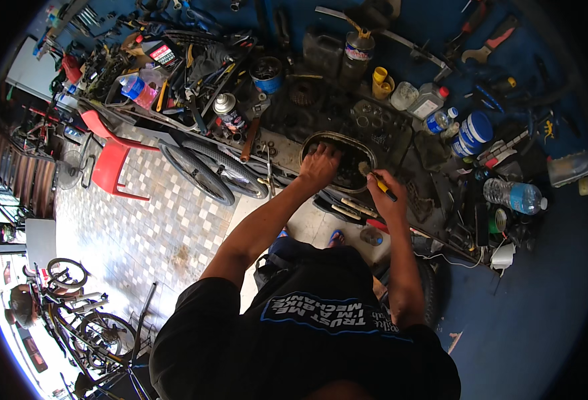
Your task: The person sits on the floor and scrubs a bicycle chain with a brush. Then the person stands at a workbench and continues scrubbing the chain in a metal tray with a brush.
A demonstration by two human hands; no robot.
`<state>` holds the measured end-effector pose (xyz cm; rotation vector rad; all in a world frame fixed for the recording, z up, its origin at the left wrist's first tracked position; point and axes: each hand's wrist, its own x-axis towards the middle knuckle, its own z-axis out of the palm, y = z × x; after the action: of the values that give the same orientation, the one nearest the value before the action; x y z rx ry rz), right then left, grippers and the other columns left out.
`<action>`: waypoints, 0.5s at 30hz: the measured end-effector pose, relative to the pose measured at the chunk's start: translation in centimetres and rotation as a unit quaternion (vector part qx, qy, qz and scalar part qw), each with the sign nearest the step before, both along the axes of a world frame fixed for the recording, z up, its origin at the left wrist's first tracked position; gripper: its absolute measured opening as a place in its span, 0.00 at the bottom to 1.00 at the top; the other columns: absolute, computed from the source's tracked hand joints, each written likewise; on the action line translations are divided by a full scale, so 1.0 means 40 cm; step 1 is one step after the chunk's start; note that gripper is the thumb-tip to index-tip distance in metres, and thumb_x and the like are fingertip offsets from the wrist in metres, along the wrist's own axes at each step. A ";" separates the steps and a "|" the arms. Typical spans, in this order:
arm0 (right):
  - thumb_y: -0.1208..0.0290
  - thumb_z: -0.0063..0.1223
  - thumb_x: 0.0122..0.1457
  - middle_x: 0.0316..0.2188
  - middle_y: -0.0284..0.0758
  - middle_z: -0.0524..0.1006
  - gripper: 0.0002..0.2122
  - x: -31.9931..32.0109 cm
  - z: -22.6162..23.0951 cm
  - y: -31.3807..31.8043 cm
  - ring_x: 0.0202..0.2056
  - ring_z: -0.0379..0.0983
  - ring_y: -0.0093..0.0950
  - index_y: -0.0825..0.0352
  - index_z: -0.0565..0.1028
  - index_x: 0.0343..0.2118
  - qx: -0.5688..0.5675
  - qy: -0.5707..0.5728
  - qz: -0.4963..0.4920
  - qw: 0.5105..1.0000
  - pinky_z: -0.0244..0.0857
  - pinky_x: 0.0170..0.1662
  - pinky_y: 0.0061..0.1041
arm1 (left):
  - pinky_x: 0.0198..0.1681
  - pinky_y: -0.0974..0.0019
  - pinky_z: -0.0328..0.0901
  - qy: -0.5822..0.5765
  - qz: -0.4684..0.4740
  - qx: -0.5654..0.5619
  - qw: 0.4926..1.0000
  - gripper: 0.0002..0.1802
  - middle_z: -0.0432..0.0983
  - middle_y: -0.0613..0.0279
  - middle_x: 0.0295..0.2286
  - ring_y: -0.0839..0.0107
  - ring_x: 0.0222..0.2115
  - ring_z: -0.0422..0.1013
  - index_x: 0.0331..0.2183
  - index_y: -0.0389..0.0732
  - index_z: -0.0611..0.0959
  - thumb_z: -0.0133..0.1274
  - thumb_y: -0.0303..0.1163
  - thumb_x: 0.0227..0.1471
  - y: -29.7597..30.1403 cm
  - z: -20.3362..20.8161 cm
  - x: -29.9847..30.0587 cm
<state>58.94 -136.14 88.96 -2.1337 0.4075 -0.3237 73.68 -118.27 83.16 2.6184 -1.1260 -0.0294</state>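
An oval tub (302, 148) with a pale rim and a dark inside stands on the workbench in front of me. My left hand (322, 165) reaches over its left side, fingers bent down and closed inside; what they hold, if anything, is hidden. At the tub's right rim, my right hand (390, 192) grips a brush with a yellow and black handle (385, 189). Its light bristle end (364, 168) points toward the tub's inside.
Left of the tub lie a hammer (250, 139) and a spray can (230, 115). A large bottle (357, 57), a blue tub (474, 130) and a clear water bottle (515, 197) stand around the bench. Bicycle wheels (197, 172) lean below its edge; a red chair (117, 160) stands left.
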 end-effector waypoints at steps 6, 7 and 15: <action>0.62 0.64 0.62 0.32 0.39 0.84 0.12 0.002 -0.010 0.006 0.35 0.83 0.37 0.64 0.81 0.44 -0.057 -0.025 0.012 0.998 0.72 0.38 0.31 | 0.54 0.49 0.72 -0.026 -0.017 -0.017 0.999 0.25 0.73 0.50 0.55 0.49 0.59 0.68 0.54 0.45 0.82 0.54 0.27 0.53 0.004 -0.027 -0.008; 0.62 0.64 0.62 0.32 0.39 0.84 0.13 0.006 -0.010 0.008 0.35 0.83 0.37 0.64 0.81 0.43 -0.053 -0.030 0.016 0.998 0.72 0.38 0.31 | 0.55 0.50 0.71 -0.032 -0.020 -0.016 0.999 0.25 0.73 0.50 0.55 0.50 0.59 0.68 0.54 0.46 0.82 0.54 0.26 0.53 0.006 -0.030 -0.006; 0.59 0.64 0.62 0.34 0.40 0.85 0.13 0.043 -0.013 0.015 0.36 0.83 0.39 0.63 0.82 0.43 -0.064 -0.022 0.019 0.997 0.72 0.40 0.34 | 0.60 0.50 0.66 -0.003 -0.011 -0.065 0.998 0.18 0.77 0.54 0.53 0.52 0.58 0.67 0.47 0.46 0.87 0.55 0.28 0.53 0.019 -0.032 0.003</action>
<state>60.68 -135.56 88.43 -2.2526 0.3269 -0.3836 73.81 -117.52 81.88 2.4933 -1.1183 0.0458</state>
